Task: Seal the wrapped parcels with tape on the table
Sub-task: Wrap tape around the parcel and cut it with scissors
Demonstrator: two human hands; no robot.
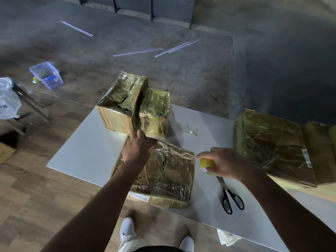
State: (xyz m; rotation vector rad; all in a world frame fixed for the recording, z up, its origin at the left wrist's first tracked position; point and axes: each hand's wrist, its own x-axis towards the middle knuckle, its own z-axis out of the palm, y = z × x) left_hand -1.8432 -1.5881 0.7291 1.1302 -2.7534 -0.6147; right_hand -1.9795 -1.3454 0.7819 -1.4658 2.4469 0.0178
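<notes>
My left arm reaches out straight from the near left. The left hand point(137, 148) lies palm down on the far left corner of the near parcel point(163, 177). Its fingers bend over the far edge and the thumb points right on top, so this grip holds the parcel.

My right arm comes in from the near right, bent a little at the wrist. The right hand point(223, 162) has its fingers curled round the yellow tape point(207, 163), so this grip is full of tape. The tape sits just right of the parcel's far right corner. I cannot tell if it touches the parcel.

The near parcel lies flat on the white tabletop point(81, 151), at its near edge. It is brown with shiny film on it. It is turned a bit, with its left corner swung far. Its long side seems to run left to right.

Two far parcels point(121, 104) stand close beside each other past my left hand. A big right parcel point(269, 146) lies flat on the right. The scissors point(230, 195) lie under my right hand, tips far and black handles near. A scrap point(189, 130) of film lies between the parcels.
</notes>
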